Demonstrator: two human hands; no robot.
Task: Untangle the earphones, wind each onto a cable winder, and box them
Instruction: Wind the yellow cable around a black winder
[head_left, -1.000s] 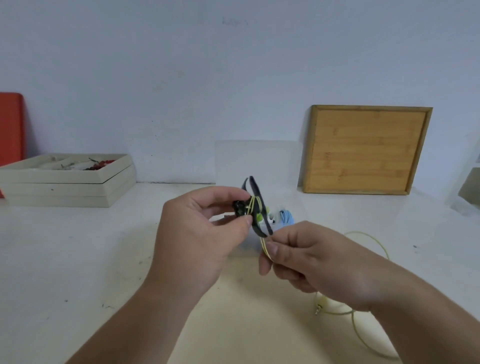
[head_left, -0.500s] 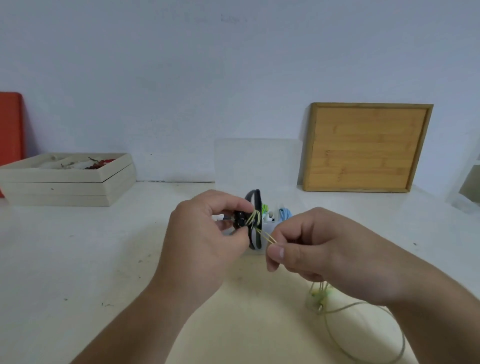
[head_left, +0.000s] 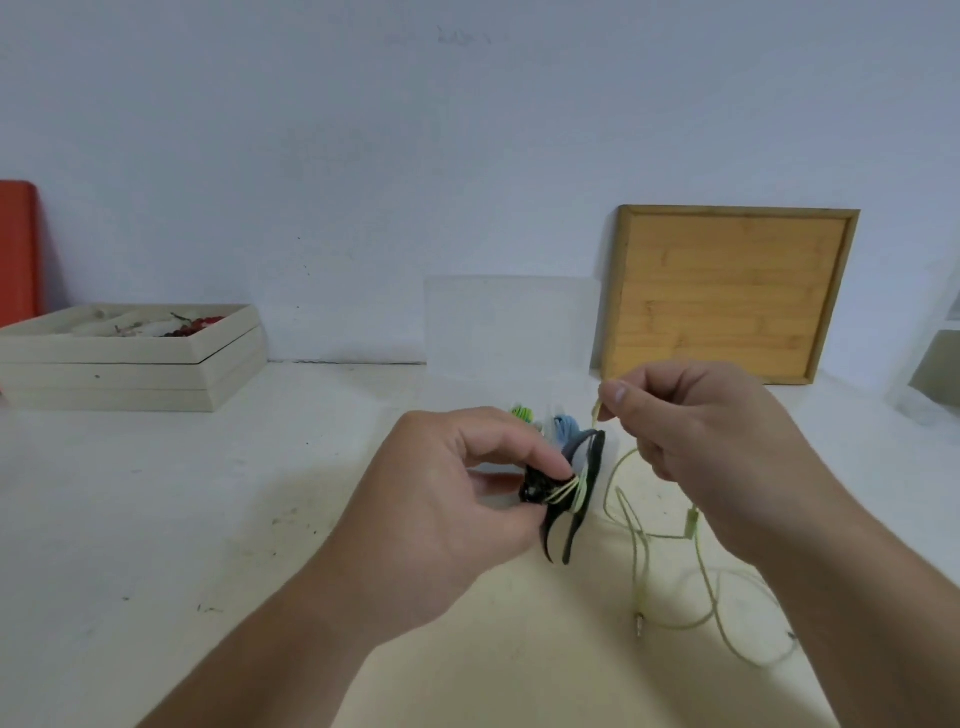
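My left hand (head_left: 467, 493) pinches a black cable winder (head_left: 576, 493) above the table, with a few turns of yellow-green earphone cable round its core. My right hand (head_left: 701, 436) is raised to the upper right of the winder and pinches the same yellow-green cable (head_left: 641, 545) between thumb and forefinger. The loose remainder of that cable loops down onto the table at the right, its plug (head_left: 638, 621) lying free. Behind the winder, a clear plastic box (head_left: 511, 322) holds green and blue wound earphones (head_left: 563, 423), partly hidden by my hands.
A stacked beige tray (head_left: 130, 364) with small items stands at the far left, an orange-red panel (head_left: 18, 249) behind it. A bamboo board (head_left: 727, 293) leans on the wall at the back right. A white shelf edge (head_left: 940, 358) shows at the far right.
My right hand has risen up and to the right, drawing the cable over the winder. My left hand has turned the winder and lowered it slightly.
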